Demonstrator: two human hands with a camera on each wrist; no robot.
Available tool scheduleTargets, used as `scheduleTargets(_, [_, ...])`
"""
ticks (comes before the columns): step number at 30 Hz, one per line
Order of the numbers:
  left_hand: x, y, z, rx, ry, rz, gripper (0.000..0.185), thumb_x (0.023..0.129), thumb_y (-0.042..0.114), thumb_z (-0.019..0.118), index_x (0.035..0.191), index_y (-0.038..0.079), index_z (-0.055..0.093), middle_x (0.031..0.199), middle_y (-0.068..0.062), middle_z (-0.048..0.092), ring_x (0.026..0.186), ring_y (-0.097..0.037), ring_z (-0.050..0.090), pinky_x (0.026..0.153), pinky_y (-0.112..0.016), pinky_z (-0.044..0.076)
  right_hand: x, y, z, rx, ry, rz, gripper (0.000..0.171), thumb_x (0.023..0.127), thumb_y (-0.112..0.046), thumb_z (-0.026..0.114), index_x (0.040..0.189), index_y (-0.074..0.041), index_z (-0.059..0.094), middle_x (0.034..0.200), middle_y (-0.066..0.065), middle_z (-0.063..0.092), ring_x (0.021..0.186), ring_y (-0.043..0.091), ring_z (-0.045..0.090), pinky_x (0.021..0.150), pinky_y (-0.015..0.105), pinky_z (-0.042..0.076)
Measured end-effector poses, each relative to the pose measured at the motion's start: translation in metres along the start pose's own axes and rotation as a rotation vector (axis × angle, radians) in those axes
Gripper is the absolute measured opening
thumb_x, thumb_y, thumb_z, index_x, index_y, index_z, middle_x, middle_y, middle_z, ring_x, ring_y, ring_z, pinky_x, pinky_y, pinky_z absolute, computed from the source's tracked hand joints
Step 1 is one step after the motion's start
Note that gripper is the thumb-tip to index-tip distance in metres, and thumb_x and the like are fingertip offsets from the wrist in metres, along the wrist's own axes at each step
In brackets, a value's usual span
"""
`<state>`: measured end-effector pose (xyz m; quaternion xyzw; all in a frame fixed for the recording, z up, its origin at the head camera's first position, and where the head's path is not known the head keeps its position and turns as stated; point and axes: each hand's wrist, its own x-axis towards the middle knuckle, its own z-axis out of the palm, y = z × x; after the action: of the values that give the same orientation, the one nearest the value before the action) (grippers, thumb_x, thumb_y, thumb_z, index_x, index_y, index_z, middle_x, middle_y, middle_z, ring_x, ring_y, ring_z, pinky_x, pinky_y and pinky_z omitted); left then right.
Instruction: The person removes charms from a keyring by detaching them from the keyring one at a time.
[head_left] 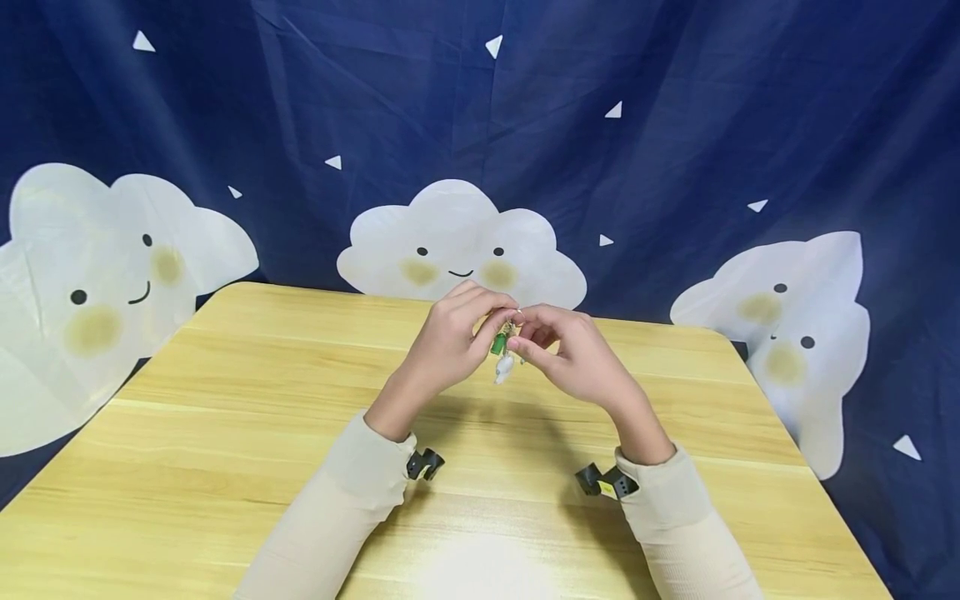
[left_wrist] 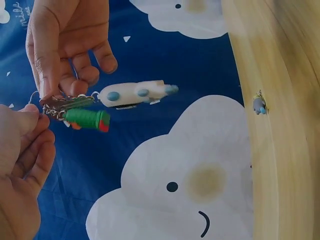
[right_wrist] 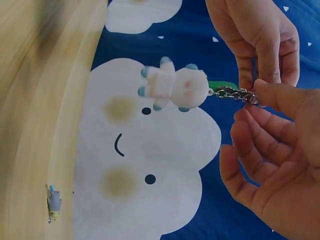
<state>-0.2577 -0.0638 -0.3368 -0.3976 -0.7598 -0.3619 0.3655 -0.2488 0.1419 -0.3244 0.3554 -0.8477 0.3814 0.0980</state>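
Note:
Over the table, both hands are raised and meet at a keychain. My left hand (head_left: pixel 457 333) pinches its wire ring (left_wrist: pixel 34 96) between thumb and fingertips. With thumb and fingers my right hand (head_left: pixel 573 350) pinches the keychain at the top of its metal chains (right_wrist: pixel 232 93). Below hang a white animal figure (right_wrist: pixel 187 89) with blue ears and feet and a green cylindrical charm (left_wrist: pixel 85 118) with a red end. A bit of orange (left_wrist: pixel 75 126) shows behind the green charm. The fingertips partly hide the ring.
A small grey charm (right_wrist: pixel 54 202) with a yellow part and a blue part lies on the wooden table (head_left: pixel 225 433), apart from the hands. Behind the table hangs a dark blue cloth (head_left: pixel 420 100) with printed clouds. Each wrist wears a black camera (head_left: pixel 426 464).

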Motion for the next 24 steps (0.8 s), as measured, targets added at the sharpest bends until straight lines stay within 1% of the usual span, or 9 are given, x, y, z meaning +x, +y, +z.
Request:
scheduleTargets(4, [0.0002,0.0009,-0.0004,-0.006,0.004,0.002,0.007,0.098,0.004,0.068,0.101,0.002,0.074,0.092,-0.005,0.074,0.089,-0.017,0.063,0.077,-0.026,0.051,-0.0001,0.0001,0.0003,0.025,-0.003,0.011,0.017,0.095,-0.015,0.075,0.110,-0.006,0.073,0.086,-0.002,0.070,0.078,0.012,0.065,0.075,0.034,0.057])
scheduleTargets(9, [0.0005,0.0015,-0.0005,-0.012,0.010,0.001,0.007,0.097,0.004,0.069,0.101,0.002,0.074,0.092,-0.005,0.074,0.088,-0.017,0.063,0.077,-0.025,0.051,-0.0002,0.0002,0.0003,0.063,-0.007,0.034,0.013,0.095,-0.016,0.076,0.103,-0.007,0.071,0.083,-0.002,0.068,0.077,0.014,0.064,0.074,0.033,0.056])
scheduleTargets(14, [0.0009,0.0024,-0.0012,-0.011,0.014,0.000,0.007,0.097,0.004,0.069,0.101,0.002,0.074,0.092,-0.005,0.074,0.088,-0.017,0.062,0.077,-0.026,0.051,-0.0002,0.0005,-0.0013,0.067,-0.007,0.015,0.008,0.096,-0.014,0.074,0.100,-0.009,0.069,0.083,-0.003,0.067,0.075,0.013,0.063,0.072,0.031,0.055])
scheduleTargets(17, [0.0013,0.0025,-0.0014,-0.007,0.015,0.000,0.007,0.098,0.005,0.069,0.100,0.002,0.074,0.092,-0.005,0.074,0.089,-0.018,0.062,0.076,-0.026,0.051,-0.0006,0.0005,-0.0026,0.045,0.005,-0.013,0.004,0.097,-0.011,0.069,0.101,-0.009,0.070,0.085,-0.005,0.068,0.075,0.012,0.063,0.072,0.030,0.054])
scheduleTargets(19, [0.0014,0.0026,-0.0014,-0.004,0.013,0.000,0.007,0.098,0.005,0.069,0.100,0.002,0.074,0.092,-0.005,0.074,0.089,-0.018,0.062,0.076,-0.027,0.051,-0.0010,0.0002,-0.0035,0.020,0.022,-0.033,0.006,0.098,-0.010,0.066,0.102,-0.009,0.071,0.087,-0.005,0.069,0.076,0.011,0.063,0.072,0.029,0.055])
scheduleTargets(22, [0.0014,0.0025,-0.0013,0.005,0.011,-0.001,0.007,0.098,0.005,0.068,0.100,0.002,0.074,0.092,-0.006,0.074,0.089,-0.019,0.062,0.077,-0.027,0.051,-0.0016,-0.0009,-0.0048,-0.023,0.050,-0.066,0.008,0.099,-0.010,0.065,0.103,-0.008,0.073,0.089,-0.005,0.070,0.076,0.009,0.063,0.072,0.029,0.055])
scheduleTargets(24, [0.0013,0.0025,-0.0016,0.013,0.011,-0.004,0.007,0.098,0.005,0.068,0.100,0.002,0.073,0.093,-0.005,0.073,0.089,-0.019,0.062,0.077,-0.028,0.051,-0.0024,-0.0010,-0.0053,-0.058,0.079,-0.084,0.008,0.099,-0.010,0.066,0.103,-0.008,0.074,0.088,-0.005,0.070,0.075,0.008,0.063,0.069,0.028,0.055])
